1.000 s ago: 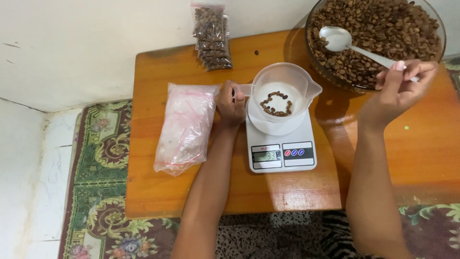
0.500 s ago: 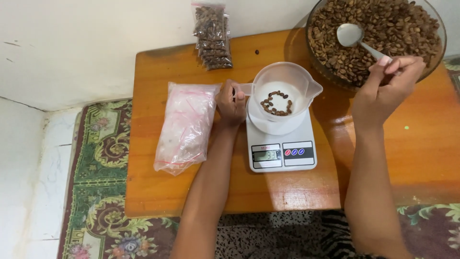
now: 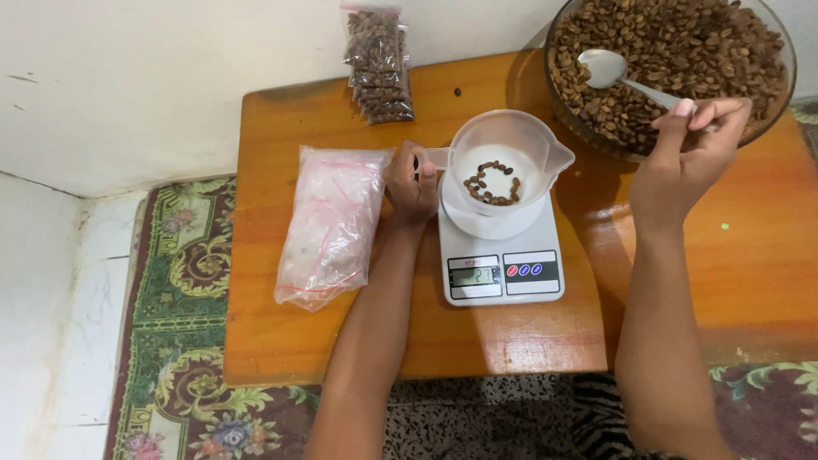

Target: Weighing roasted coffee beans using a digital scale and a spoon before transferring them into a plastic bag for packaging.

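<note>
Two hands, a scale and lots of coffee beans on a wooden desk.

The white scale (image 3: 501, 255) sits in the middle of the desk (image 3: 341, 341). A clear cup (image 3: 503, 162) with a few beans in it stands on top of the scale. The left hand (image 3: 411, 183) is just left of the scale, and its fingers are pinching the cup's handle. The right hand (image 3: 690, 162) is up and to the right of the scale, and its fingers are pinching a silver spoon (image 3: 618, 75). The spoon's round end rests on the beans in the big glass bowl (image 3: 562, 102), beyond the scale. A bag of clear bags (image 3: 328, 223) lies left of the scale. A small pack of beans (image 3: 377, 64) lies beyond it, by the wall.
</note>
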